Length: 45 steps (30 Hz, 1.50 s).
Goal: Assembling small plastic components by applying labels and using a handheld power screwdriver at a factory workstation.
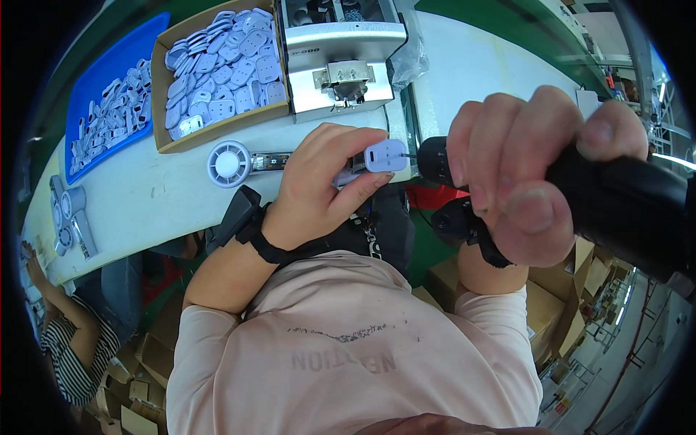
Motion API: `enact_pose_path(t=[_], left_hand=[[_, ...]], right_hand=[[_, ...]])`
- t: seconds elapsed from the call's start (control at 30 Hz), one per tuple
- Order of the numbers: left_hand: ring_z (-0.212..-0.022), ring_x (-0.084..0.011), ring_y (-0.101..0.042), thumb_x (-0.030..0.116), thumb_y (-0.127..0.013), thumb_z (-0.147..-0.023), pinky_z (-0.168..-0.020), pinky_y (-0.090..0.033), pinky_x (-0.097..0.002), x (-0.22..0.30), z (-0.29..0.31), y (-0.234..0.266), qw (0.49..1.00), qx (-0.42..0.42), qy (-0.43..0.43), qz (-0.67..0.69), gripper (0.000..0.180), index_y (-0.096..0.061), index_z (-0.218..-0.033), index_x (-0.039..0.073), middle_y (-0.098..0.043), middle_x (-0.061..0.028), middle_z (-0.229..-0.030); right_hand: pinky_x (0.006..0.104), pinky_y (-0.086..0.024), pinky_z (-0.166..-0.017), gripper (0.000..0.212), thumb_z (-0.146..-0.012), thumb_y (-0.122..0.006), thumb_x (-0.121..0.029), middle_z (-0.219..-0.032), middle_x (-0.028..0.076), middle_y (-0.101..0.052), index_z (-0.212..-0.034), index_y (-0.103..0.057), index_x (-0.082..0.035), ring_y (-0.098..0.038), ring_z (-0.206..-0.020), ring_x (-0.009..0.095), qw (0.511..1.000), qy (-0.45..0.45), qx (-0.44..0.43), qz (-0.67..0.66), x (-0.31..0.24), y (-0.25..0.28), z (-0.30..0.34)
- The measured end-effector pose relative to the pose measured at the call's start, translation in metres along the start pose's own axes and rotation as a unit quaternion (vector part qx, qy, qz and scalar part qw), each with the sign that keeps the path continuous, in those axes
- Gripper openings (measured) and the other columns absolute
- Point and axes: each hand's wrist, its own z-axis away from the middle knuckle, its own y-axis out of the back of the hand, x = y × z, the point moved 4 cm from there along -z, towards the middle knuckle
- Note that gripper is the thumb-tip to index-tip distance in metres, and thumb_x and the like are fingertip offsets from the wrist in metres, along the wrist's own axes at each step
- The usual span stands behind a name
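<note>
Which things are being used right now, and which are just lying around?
In use:
- left hand pinching a small white plug cover
- right hand gripping a black power screwdriver, tip at the cover

Lying about:
- cardboard box of white covers
- blue tray of parts
- round white fan
- grey metal machine

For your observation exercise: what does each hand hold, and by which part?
Left hand pinches a small pale plug piece by its edges; right hand grips a black power screwdriver around its body.
</note>
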Motion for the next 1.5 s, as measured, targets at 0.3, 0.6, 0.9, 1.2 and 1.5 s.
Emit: enact_pose_path(t=[0.3,0.6,0.9,1.2,1.5], left_hand=[[-0.098,-0.0343,-0.067,0.013,-0.083,-0.087,-0.086,-0.054,-0.0416,0.004,0.0,-0.002,1.0,0.002,0.006,-0.007,0.04,-0.07,-0.124,0.006,-0.073,-0.0125,-0.109],[-0.098,-0.0343,-0.067,0.014,-0.082,-0.087,-0.085,-0.054,-0.0413,0.004,0.004,-0.005,1.0,0.003,0.024,-0.003,0.039,-0.069,-0.123,0.005,-0.073,-0.0127,-0.108],[-0.097,-0.0343,-0.066,0.018,-0.084,-0.087,-0.083,-0.053,-0.0425,-0.001,0.002,-0.006,1.0,-0.023,-0.001,0.001,0.042,-0.068,-0.124,0.004,-0.072,-0.0132,-0.109],[-0.093,-0.0352,-0.067,0.023,-0.085,-0.085,-0.084,-0.053,-0.0436,0.054,0.013,0.068,0.985,-0.165,-0.052,0.019,0.044,-0.07,-0.123,0.005,-0.072,-0.0126,-0.108],[-0.102,-0.033,-0.069,0.023,-0.085,-0.084,-0.087,-0.054,-0.0436,-0.007,0.056,0.177,0.834,-0.23,0.112,-0.489,0.042,-0.072,-0.12,0.008,-0.073,-0.012,-0.11]], right_hand=[[0.0352,-0.047,-0.065,0.039,-0.105,-0.063,-0.011,-0.085,0.003,-0.053,-0.139,-0.044,-0.014,-0.055,-0.065,0.015,0.997,-0.036,0.062,-0.015,-0.001,-0.009,-0.008],[0.0346,-0.046,-0.065,0.036,-0.104,-0.064,-0.012,-0.083,0.004,-0.054,-0.135,-0.047,-0.012,-0.054,-0.065,0.016,0.993,-0.057,0.094,-0.044,0.001,-0.004,-0.003],[0.0324,-0.046,-0.068,0.048,-0.099,-0.072,-0.02,-0.085,0.002,-0.057,-0.14,-0.047,-0.014,-0.055,-0.067,0.016,0.996,-0.012,0.069,-0.057,0.007,-0.003,-0.003],[0.0332,-0.048,-0.067,0.048,-0.098,-0.074,-0.021,-0.088,0.005,-0.058,-0.138,-0.052,-0.005,-0.058,-0.069,0.018,0.979,0.072,0.136,-0.135,-0.023,0.031,0.042],[0.0338,-0.047,-0.063,0.038,-0.093,-0.069,-0.006,-0.081,0.006,-0.057,-0.127,-0.053,-0.003,-0.053,-0.062,0.017,0.935,-0.168,0.309,-0.055,0.077,0.026,0.085]])
